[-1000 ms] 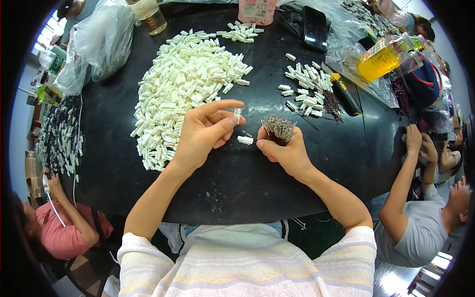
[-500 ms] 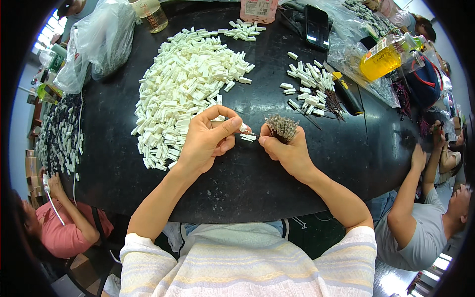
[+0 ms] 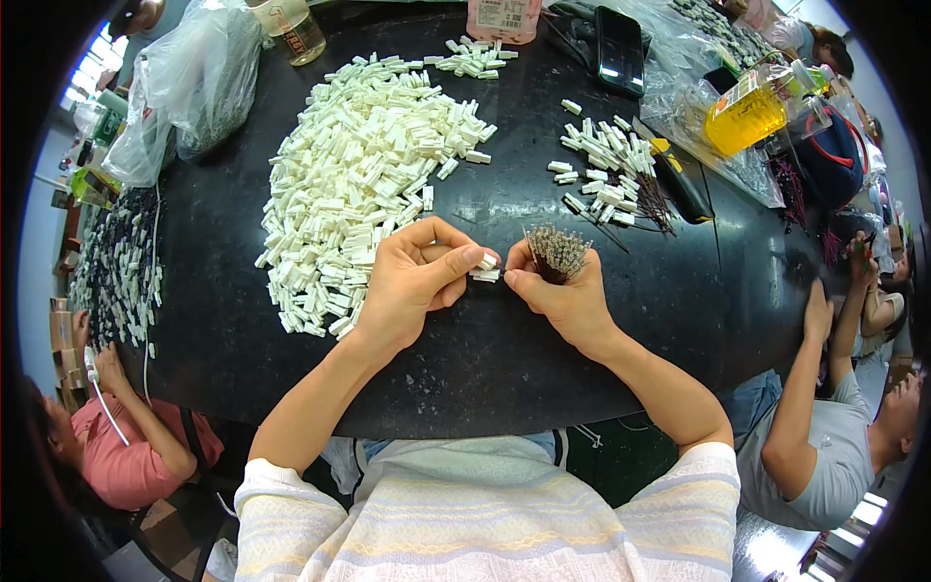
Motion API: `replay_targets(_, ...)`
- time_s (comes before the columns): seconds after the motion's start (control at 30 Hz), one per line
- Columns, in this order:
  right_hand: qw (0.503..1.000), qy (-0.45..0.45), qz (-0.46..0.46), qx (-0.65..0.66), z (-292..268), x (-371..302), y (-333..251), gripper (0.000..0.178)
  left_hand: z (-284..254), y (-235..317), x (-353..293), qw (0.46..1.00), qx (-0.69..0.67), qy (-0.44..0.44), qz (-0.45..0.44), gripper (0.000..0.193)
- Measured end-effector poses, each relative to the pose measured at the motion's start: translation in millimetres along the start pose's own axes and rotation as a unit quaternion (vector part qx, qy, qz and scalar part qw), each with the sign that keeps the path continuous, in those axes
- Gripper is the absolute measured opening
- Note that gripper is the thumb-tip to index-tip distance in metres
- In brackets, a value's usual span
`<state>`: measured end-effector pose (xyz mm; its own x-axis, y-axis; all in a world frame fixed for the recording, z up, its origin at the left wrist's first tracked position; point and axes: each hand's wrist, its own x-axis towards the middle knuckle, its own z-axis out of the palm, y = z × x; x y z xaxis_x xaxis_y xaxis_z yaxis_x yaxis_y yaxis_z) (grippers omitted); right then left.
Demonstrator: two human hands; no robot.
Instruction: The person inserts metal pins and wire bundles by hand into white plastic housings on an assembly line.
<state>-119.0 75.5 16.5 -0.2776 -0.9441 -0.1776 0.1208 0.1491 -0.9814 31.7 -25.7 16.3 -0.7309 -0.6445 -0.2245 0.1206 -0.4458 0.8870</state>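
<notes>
My left hand [image 3: 415, 274] is closed, thumb against forefinger, on a small white plastic connector housing [image 3: 489, 261]. Just below it another white housing [image 3: 484, 275] shows; whether it lies on the table or is held I cannot tell. My right hand [image 3: 570, 308] is wrapped round a bundle of thin dark wires [image 3: 559, 254] with metal terminals at their upper ends. Its thumb and forefinger pinch close to the housing in my left hand, and a wire between them is barely visible. Beyond my left hand spreads a large heap of white housings [image 3: 359, 184].
Right of the heap lie housings joined to dark wires [image 3: 611, 165], beside a black-and-yellow tool [image 3: 684, 182]. A phone [image 3: 621, 53], a yellow-liquid bottle [image 3: 745, 114], a pink bottle [image 3: 504, 17] and a plastic bag [image 3: 208, 82] stand farther off. Co-workers sit at both sides.
My left fingers have come slightly closer to the right hand, and the wire that showed between them is now mostly hidden. The bundle stays in my right hand.
</notes>
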Motion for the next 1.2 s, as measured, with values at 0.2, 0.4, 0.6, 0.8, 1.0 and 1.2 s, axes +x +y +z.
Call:
replay_targets(0.2, 1.000, -0.002, 0.005, -0.014, -2, -1, -1, 0.003, 4, 1, -3, 0.999, 0.040, 0.011, -0.021, 0.014)
replay_targets(0.4, 0.999, -0.013, 0.024, -0.031, 1, 4, -6, 0.009, -12, 30, 26, 0.709, 0.617, 0.152, 0.306, 0.015)
replay_targets(0.6, 0.991, -0.062, 0.036, 0.109, -4, 3, -4, 0.010, -16, 17, 37, 0.614, 0.722, 0.149, 0.281, 0.014)
replay_targets(0.8, 0.995, -0.025, 0.020, 0.099, -1, 4, -1, 0.009, -11, 16, 26, 0.701, 0.642, 0.099, 0.294, 0.012)
replay_targets(1.0, 0.996, -0.026, 0.025, 0.079, -5, 5, 1, 0.008, -2, 22, 5, 0.955, 0.282, 0.006, 0.096, 0.009)
replay_targets(1.2, 0.996, -0.020, 0.021, 0.081, -3, 6, 2, 0.009, -6, 22, 4, 0.966, 0.238, -0.016, 0.098, 0.011)
